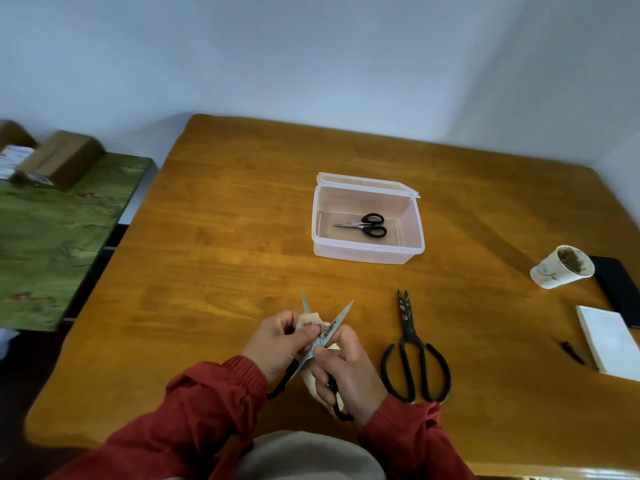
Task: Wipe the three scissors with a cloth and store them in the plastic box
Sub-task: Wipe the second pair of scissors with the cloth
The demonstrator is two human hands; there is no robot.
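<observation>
Near the table's front edge I hold a pair of black-handled scissors (341, 315) with the blades spread open. My right hand (349, 372) grips its handle. My left hand (280, 344) pinches a beige cloth (311, 320) against one blade. A clear plastic box (367, 252) stands open in the middle of the table, with small black-handled scissors (369, 225) lying inside. Large dark scissors (412, 355) with stained blades lie flat on the wood to the right of my hands.
A white paper cup (561, 268) with brown residue lies at the right, beside a black flat object (620, 289), a white pad (609, 341) and a small dark pen-like item (573, 351). A green-covered surface (52, 237) with cardboard boxes (62, 157) stands left of the wooden table (214, 237).
</observation>
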